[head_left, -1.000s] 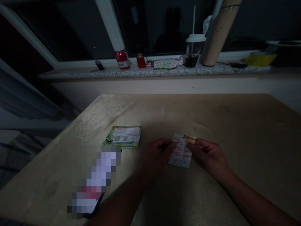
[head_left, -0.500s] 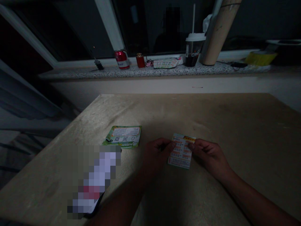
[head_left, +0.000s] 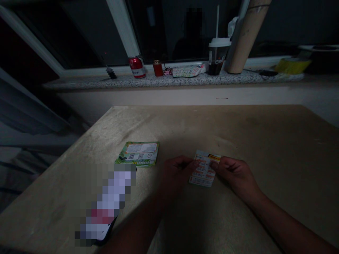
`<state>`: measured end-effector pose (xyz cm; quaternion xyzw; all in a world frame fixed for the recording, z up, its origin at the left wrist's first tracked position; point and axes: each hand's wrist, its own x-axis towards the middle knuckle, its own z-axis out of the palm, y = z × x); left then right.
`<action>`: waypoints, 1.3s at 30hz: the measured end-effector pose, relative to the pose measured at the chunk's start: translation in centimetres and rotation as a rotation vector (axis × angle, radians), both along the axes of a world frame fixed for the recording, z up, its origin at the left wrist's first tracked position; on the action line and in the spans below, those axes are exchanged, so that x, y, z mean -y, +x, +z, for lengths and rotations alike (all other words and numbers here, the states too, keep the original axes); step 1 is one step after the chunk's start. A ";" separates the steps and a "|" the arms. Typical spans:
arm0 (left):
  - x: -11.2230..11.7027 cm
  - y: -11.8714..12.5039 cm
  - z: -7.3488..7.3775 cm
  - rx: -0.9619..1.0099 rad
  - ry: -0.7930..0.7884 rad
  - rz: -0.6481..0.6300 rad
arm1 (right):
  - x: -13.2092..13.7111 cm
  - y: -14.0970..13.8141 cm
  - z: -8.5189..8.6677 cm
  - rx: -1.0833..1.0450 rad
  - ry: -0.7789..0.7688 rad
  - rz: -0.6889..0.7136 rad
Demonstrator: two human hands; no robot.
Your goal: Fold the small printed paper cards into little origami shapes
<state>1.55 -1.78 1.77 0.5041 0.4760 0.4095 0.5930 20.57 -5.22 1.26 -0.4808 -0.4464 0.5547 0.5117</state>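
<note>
A wide tan table [head_left: 265, 137] spreads before you, with a speckled windowsill [head_left: 97, 83] beyond its far edge. To your left lies a phone [head_left: 112, 197], slanted, its screen pixelated. Your hands are slightly apart, thumbs pressed on one card [head_left: 203, 175]: the left hand [head_left: 176, 174] grips its left edge, the right hand [head_left: 237, 174] its upper right. A green leaflet [head_left: 139, 154] with square codes lies just beyond the phone. Smallest, the card sits between your hands over the table, its white-and-orange printed face visible.

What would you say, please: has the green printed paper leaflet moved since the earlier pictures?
No; the green paper leaflet has not shifted any way against the beige table and its far-left corner.
</note>
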 end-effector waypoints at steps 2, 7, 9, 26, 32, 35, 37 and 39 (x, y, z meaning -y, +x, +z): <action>0.0 0.0 0.0 0.004 -0.001 -0.003 | 0.0 0.0 0.0 0.013 0.004 -0.003; -0.1 0.1 -0.1 0.006 -0.008 -0.015 | 0.0 0.2 -0.4 -0.014 0.010 0.015; -0.1 0.1 -0.2 0.006 -0.009 -0.017 | 0.0 0.2 -0.5 -0.013 0.003 0.006; -0.1 0.0 -0.2 -0.019 0.003 -0.038 | -0.1 0.0 0.0 0.011 -0.022 -0.021; 0.0 0.0 0.0 -0.011 0.004 -0.048 | -0.1 -0.1 0.0 -0.014 -0.033 -0.031; -0.1 0.0 -0.1 -0.012 0.010 -0.053 | -0.1 -0.1 0.0 -0.018 -0.018 -0.019; -0.2 -0.1 -0.2 -0.016 0.012 -0.055 | -0.1 0.0 0.0 -0.019 -0.016 -0.015; -0.2 -0.1 -0.3 -0.020 0.014 -0.059 | -0.1 0.0 0.0 -0.012 -0.022 -0.017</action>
